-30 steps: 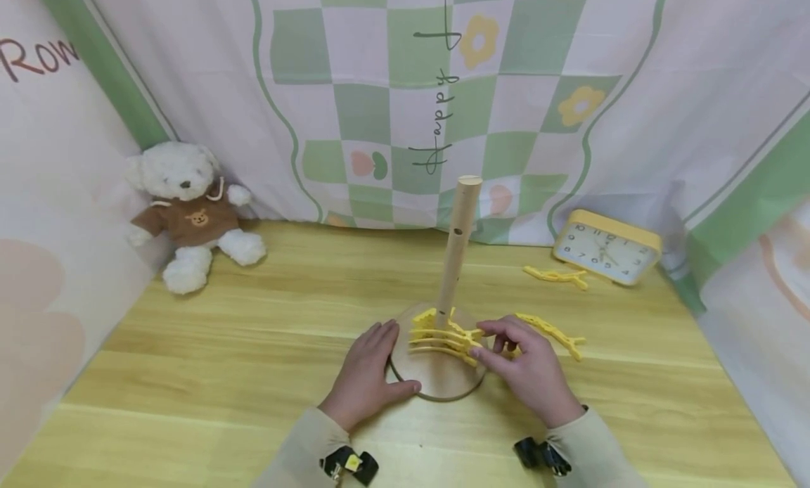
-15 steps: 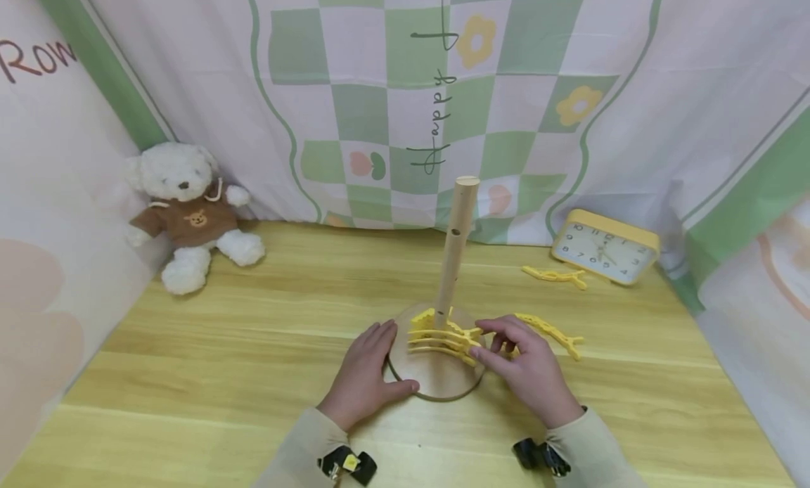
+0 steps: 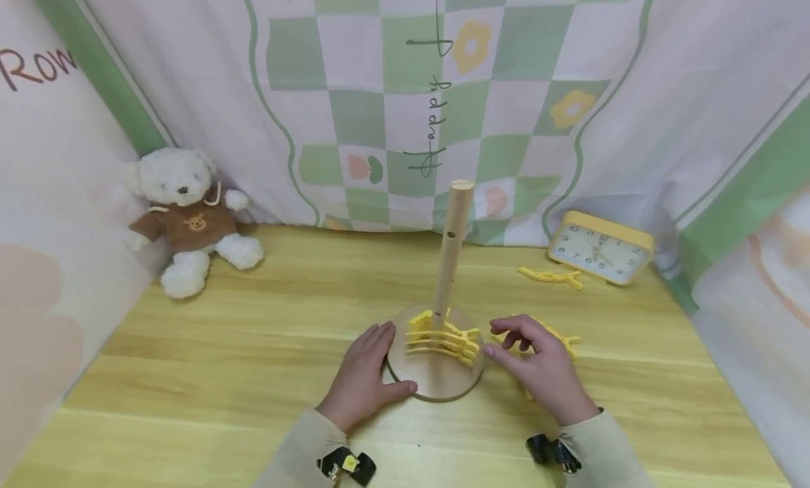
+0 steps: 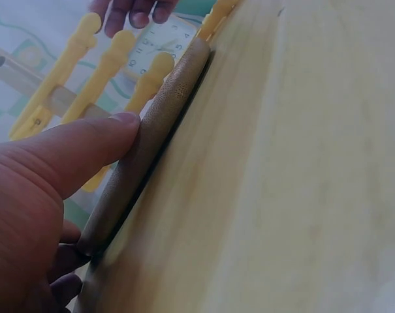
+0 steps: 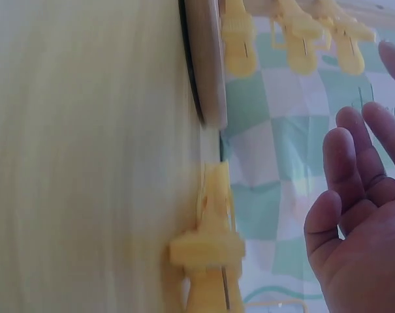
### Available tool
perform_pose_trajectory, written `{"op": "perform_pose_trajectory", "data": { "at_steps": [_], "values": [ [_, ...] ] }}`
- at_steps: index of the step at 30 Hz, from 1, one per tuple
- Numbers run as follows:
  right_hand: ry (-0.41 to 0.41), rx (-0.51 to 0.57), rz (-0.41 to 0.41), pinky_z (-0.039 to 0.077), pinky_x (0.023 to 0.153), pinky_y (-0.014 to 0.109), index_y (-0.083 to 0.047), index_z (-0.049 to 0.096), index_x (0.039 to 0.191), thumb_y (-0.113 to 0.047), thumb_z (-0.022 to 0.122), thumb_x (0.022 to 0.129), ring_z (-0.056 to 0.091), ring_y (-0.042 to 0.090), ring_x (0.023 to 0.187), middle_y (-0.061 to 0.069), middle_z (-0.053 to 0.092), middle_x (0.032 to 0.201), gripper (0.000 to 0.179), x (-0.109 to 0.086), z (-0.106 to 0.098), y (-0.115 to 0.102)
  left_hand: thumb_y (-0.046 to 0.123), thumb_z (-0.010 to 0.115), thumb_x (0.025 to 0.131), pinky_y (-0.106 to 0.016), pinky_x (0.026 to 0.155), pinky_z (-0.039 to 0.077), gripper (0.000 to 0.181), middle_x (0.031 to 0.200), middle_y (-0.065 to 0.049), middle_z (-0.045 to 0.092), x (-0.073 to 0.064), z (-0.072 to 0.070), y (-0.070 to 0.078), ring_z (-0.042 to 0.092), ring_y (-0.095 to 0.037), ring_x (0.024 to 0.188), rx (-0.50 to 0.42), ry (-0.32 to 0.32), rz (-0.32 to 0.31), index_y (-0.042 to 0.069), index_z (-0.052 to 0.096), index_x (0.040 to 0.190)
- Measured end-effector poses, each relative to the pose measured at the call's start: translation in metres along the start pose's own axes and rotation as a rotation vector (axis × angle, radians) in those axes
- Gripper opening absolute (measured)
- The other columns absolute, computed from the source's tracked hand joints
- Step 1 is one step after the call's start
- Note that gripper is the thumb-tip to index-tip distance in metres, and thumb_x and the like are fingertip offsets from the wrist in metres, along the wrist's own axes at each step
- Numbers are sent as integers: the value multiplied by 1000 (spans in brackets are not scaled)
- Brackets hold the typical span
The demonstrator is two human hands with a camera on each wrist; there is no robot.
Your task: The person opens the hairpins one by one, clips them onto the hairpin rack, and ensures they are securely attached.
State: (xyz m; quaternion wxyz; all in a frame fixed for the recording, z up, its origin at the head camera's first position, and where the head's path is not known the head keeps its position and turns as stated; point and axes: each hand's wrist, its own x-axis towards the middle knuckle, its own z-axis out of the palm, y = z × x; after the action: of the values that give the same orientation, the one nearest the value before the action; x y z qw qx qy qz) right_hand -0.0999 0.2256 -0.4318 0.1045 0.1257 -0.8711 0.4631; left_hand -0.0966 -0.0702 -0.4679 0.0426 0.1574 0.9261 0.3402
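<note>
Fingers of left hand (image 3: 359, 381) grip tan circular wooden base (image 3: 438, 382); right hand (image 3: 543, 363), fingers relaxed, hovers near yellow plastic clips (image 3: 469, 345)

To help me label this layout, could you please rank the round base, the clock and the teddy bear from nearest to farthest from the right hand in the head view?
1. Round base: just left of the right hand.
2. Clock: back right.
3. Teddy bear: back left.

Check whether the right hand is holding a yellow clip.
No: in the right wrist view, the right hand has nothing between its fingers, and the yellow clips are outside its grasp.
</note>
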Motion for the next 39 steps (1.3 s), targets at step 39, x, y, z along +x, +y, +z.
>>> {"op": "perform_pose_trajectory", "data": {
  "at_steps": [39],
  "values": [
    [-135, -321, 350, 48, 74, 36, 2, 56, 133, -44, 72, 91, 58, 27, 96, 24, 61, 123, 64, -4, -86, 72, 56, 80, 77, -56, 121, 19, 105, 161, -12, 32, 0, 1, -2, 23, -34, 150, -5, 4, -9, 5, 33, 156]
  ]
}}
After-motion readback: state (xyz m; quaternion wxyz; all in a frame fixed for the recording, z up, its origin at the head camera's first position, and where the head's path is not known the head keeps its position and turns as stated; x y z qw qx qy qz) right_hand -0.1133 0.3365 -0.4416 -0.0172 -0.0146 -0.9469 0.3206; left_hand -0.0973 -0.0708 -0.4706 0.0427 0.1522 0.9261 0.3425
